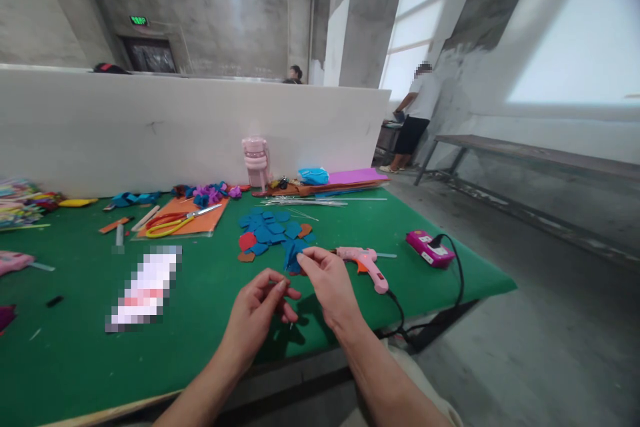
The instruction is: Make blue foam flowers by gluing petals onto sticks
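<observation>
My left hand (260, 310) hovers over the green table (210, 300), fingers curled with thumb and fingertips pinched together; what they hold is too small to make out. My right hand (325, 277) is just to its right, fingers pinched on a blue felt piece (293, 260) that rises above the table. Behind them lies a pile of blue felt petals (270, 230) with a few red and orange ones. A pink glue gun (365, 263) lies right of my right hand, its black cord running off the table edge.
Red-and-yellow scissors (173, 221) rest on an orange sheet (200, 223). A pink power strip (430, 248) sits near the right edge. A pink bottle (256, 163), thin wires (305, 201), coloured sheets (350, 179) and felt flowers (210, 193) line the white partition. A person (417, 113) stands far back.
</observation>
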The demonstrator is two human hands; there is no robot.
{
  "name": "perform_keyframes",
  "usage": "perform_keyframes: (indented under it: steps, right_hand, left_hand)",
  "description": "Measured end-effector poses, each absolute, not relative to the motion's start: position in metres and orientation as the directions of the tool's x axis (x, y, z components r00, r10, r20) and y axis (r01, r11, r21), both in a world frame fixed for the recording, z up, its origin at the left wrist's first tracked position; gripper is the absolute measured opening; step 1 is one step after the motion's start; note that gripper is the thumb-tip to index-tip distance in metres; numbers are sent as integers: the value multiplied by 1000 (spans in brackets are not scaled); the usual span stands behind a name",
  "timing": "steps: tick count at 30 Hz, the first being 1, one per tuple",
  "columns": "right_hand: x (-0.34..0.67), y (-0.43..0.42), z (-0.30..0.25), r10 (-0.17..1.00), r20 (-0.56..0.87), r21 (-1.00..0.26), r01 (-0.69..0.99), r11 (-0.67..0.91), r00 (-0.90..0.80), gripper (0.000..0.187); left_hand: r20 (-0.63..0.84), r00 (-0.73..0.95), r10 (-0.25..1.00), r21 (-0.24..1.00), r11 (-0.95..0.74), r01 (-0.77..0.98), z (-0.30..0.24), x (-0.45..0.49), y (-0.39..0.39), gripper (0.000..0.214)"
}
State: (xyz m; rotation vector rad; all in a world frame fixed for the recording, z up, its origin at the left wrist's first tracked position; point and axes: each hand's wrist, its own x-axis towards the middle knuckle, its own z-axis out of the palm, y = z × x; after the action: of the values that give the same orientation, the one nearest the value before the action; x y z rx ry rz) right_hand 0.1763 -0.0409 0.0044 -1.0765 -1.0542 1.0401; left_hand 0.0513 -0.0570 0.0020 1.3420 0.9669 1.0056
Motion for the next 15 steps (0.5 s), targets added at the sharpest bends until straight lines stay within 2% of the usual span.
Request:
perform_keyframes:
  steps: [15]
  right_hand:
    - [175,-43,6,984,123,-957,-245,152,133,18]
  left_hand:
    - [5,286,958,999,6,-37,3,52,-58,20]
